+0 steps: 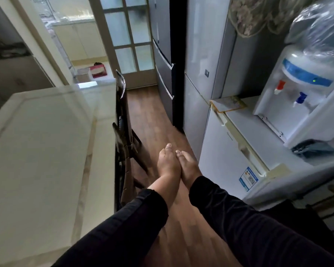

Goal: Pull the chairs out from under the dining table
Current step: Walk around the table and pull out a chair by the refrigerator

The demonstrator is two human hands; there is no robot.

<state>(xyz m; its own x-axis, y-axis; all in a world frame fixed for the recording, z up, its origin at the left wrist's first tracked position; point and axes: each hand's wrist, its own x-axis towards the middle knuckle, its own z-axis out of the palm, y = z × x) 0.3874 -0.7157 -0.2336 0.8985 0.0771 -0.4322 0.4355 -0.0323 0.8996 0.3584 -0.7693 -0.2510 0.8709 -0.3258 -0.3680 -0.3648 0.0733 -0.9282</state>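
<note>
Holding left hand (168, 162) and right hand (188, 166) pressed side by side, fingers extended, grasping nothing, above the wooden floor (152, 116). Hovering just right of the dining table (46, 141), near two dark chairs (123, 135) sitting tucked against its right edge. Passing refrigerator (199, 74) and water dispenser (301, 89) farther right.

A strip of bare wooden floor (152, 120) runs between the dining table (46, 151) on the left and the appliances on the right. Two dark chairs (123, 143) stand against the table edge and narrow this strip. On the right, the small white fridge (226, 151), the tall fridge (199, 74) and the water dispenser (297, 97) form a wall (no gap between them). The left hand (168, 162) and right hand (187, 164) hang over the free floor, touching nothing but each other.
</note>
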